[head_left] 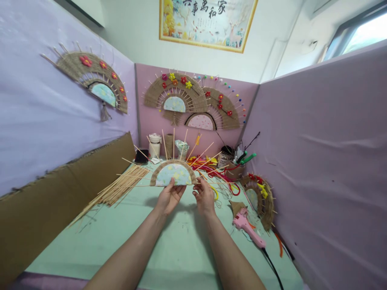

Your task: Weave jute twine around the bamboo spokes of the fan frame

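Observation:
A half-round fan (172, 175) with a pale blue, yellow-patterned cloth centre is held up over the table. Brown twine (173, 162) is woven in a band round its arched edge, and thin wooden sticks (174, 141) fan outward from it. My left hand (171, 195) grips the straight lower edge, its thumb on the cloth front and its other fingers behind. At the fan's lower right corner, my right hand (204, 197) has its fingers curled and closed against the end of the band. Whether those fingers also pinch loose twine is too small to tell.
Loose sticks (125, 185) lie at left beside a cardboard strip (69, 181). A pink glue gun (248, 228) and a finished fan (259, 197) are at right. Behind are a twine spool (169, 146), red cords (208, 166) and a tool holder (235, 170). Decorated fans (151, 93) hang on the panels.

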`<state>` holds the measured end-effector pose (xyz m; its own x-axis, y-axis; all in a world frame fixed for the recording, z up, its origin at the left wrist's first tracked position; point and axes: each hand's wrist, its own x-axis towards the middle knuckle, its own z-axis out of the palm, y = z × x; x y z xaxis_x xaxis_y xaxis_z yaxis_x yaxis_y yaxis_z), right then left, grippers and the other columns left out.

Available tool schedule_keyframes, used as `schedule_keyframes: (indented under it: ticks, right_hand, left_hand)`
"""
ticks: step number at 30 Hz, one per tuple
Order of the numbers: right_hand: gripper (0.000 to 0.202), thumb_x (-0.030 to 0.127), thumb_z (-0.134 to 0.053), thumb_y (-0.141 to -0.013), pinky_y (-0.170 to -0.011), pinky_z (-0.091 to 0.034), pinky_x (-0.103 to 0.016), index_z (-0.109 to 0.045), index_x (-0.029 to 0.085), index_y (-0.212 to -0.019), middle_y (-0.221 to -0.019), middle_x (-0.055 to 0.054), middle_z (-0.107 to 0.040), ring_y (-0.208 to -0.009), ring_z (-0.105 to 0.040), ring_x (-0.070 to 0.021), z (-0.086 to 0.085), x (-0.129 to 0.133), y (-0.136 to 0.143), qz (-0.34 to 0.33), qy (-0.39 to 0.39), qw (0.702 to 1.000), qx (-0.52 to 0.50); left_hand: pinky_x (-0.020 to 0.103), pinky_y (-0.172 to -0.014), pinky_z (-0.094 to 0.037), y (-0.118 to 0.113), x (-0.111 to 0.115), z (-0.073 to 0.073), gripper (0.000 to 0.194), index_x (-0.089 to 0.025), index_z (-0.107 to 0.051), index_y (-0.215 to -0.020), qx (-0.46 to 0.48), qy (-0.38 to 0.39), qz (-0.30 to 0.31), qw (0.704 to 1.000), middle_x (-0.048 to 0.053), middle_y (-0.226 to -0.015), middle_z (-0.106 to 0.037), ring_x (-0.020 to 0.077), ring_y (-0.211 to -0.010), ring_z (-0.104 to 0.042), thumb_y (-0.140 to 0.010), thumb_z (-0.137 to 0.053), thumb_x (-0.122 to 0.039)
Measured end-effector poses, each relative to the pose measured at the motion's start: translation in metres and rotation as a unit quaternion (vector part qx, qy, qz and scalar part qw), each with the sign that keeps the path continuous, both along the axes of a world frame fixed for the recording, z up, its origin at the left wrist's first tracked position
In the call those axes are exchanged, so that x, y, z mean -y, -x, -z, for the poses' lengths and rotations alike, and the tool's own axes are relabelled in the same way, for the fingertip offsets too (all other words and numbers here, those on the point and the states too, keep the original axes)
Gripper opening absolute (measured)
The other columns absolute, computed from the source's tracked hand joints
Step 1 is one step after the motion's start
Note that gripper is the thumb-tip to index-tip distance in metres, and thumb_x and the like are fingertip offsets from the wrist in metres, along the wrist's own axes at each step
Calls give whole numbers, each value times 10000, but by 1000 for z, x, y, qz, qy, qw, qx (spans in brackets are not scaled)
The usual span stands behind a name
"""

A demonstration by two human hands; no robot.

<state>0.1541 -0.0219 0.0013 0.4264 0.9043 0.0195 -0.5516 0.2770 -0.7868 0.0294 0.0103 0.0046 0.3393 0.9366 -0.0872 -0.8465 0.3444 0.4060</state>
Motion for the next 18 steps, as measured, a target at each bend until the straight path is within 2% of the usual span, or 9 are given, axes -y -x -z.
schedule_keyframes:
  ticks: [5,13,18]
  right_hand:
    - [183,345,-676,-649,-496,-377,-211,-599,198,-725,-696,-6,-583,-612,-504,-114,4,-2,0,25,1,999,27]
    - [139,287,-666,-603,-489,-344,-211,-563,198,-625,-606,33,-495,-567,-444,-96,5,-5,0,34,8,998,47]
    - [139,269,-644,-608,-496,-337,-207,-555,204,-693,-583,51,-489,-557,-443,-96,3,-2,2,24,2,999,28]
  left_hand:
    - [318,-879,-520,0,0,0,261,-183,-598,-1118,3,-14,-7,1000,57,-924,-723,145,-859,-678,-859,-568,-192]
    - [329,-916,-505,-2,3,1,309,-198,-574,-1161,-11,-25,-9,1000,65,-1006,-713,149,-881,-679,-852,-580,-198]
    - [347,-936,-494,-2,4,0,279,-188,-583,-1136,-18,-30,-9,999,62,-995,-715,152,-893,-676,-857,-565,-178]
